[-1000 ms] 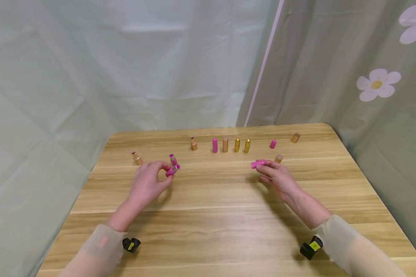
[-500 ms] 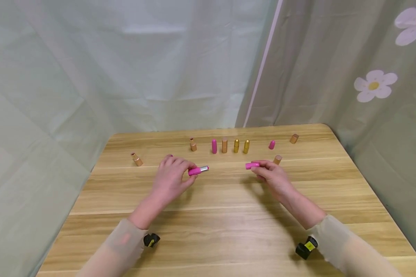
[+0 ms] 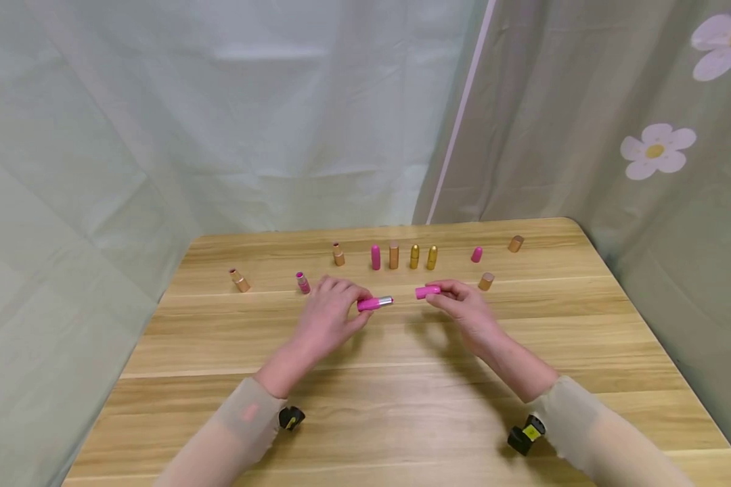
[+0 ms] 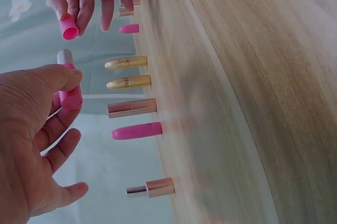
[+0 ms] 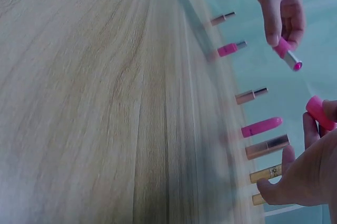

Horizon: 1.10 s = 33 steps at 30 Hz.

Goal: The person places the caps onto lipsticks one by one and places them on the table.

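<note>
My left hand [image 3: 330, 315] pinches a pink lipstick tube [image 3: 370, 304] between thumb and fingers; its silver collar points right. Facing it, a pink lipstick cap [image 3: 427, 292] is pinched in my right hand [image 3: 468, 312], its hollow end turned left. A small gap separates tube and cap, both held above the table. The left wrist view shows the cap's open mouth [image 4: 70, 33] just beyond the tube's silver collar [image 4: 65, 57]. In the right wrist view, pink shows inside the lipstick tube's end [image 5: 298, 66].
On the wooden table [image 3: 390, 406], a pink closed lipstick [image 3: 375, 258], a rose-gold one [image 3: 394, 256] and two gold ones [image 3: 415, 257] stand in a row. Uncapped tubes stand left, including a pink one [image 3: 303, 283]; loose caps, one pink [image 3: 477, 254], stand right.
My left hand has carried the pink lipstick tube right, away from the other uncapped pink tube, turning it level. My right hand has shifted slightly left with the cap, narrowing the gap.
</note>
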Motion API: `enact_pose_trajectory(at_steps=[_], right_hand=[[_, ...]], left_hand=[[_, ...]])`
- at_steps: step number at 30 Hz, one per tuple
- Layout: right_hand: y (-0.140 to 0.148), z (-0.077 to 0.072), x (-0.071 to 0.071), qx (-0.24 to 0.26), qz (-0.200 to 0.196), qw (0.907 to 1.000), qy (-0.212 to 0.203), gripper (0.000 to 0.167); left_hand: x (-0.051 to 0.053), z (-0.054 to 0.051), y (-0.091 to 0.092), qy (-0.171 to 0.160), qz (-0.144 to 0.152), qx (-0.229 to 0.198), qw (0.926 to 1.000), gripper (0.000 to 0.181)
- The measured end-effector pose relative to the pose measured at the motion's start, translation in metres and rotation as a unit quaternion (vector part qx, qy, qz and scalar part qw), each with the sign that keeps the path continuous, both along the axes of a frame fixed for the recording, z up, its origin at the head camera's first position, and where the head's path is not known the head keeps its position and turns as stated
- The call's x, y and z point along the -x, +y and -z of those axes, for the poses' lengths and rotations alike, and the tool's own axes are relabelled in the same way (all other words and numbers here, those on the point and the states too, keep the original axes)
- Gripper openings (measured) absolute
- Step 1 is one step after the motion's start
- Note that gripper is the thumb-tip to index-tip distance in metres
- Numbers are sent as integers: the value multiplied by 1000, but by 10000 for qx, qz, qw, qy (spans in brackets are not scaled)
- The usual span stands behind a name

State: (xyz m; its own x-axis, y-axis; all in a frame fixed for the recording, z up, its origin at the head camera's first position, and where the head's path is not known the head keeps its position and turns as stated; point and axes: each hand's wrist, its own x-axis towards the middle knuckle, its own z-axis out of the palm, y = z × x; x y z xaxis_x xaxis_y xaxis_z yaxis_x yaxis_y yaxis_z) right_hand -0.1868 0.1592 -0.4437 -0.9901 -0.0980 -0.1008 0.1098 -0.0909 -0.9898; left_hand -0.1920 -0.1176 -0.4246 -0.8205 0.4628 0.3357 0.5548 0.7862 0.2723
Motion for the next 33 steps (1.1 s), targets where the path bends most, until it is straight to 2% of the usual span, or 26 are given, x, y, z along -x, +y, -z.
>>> enact_pose_trajectory(at_steps=[4,13,25,33], right_hand=[[-4,-1,0,142,13,9999,-2,29],[-11,-2,-3,74,-201,9998,-40,36],[-21,1,-4,426,-388,9983,-61,35],[-23,2,-7,356,-516,9980,-127,35]], left_hand=[[0,-1,2,-35,23,10,10000,20],[1,-3,9,-1,70,43,10000,21],[0,-3,17,-7,133,-99,9999,17],[0,-4,23,-9,213,-81,9997,20]])
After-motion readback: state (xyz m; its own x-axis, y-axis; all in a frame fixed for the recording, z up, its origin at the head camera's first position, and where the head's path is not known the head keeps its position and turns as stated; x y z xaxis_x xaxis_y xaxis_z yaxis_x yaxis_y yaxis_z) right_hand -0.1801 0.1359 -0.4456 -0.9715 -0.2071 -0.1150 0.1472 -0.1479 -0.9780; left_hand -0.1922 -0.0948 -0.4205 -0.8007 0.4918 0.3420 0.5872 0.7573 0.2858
